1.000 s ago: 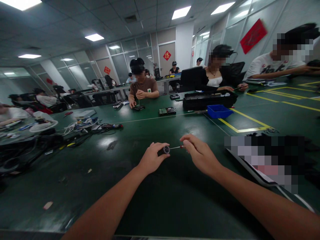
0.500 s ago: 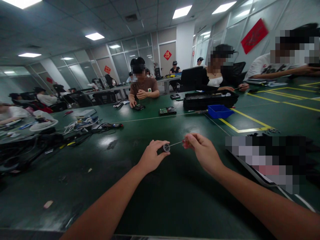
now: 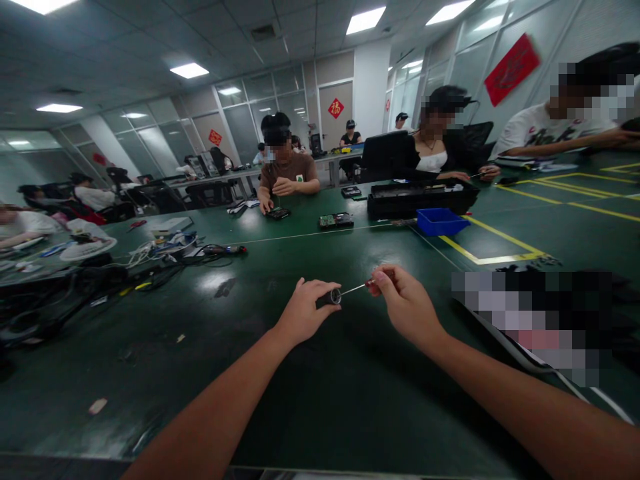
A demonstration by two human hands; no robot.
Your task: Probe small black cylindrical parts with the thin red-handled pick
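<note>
My left hand (image 3: 311,308) is closed around a small dark round part (image 3: 335,297) with a silvery ring-shaped end, which faces right. In my right hand (image 3: 400,293) is a thin screwdriver (image 3: 356,289) with a reddish handle, pinched between thumb and fingers. Its metal shaft points left, and its tip is at the open face of the round part; how deep it reaches I cannot tell. Both hands are above the green table (image 3: 320,413), close together.
A blue bin (image 3: 443,222) stands by a long black tray (image 3: 423,200). A hard drive with a circuit board (image 3: 337,221) lies ahead. Tangled cables (image 3: 165,260) spread at left. A co-worker (image 3: 287,170) sits opposite, others at right. A blurred-out object (image 3: 530,327) lies at right.
The round part has turned slightly in my left hand, and the screwdriver has shifted a little to the right with my right hand. Both grips stay closed.
</note>
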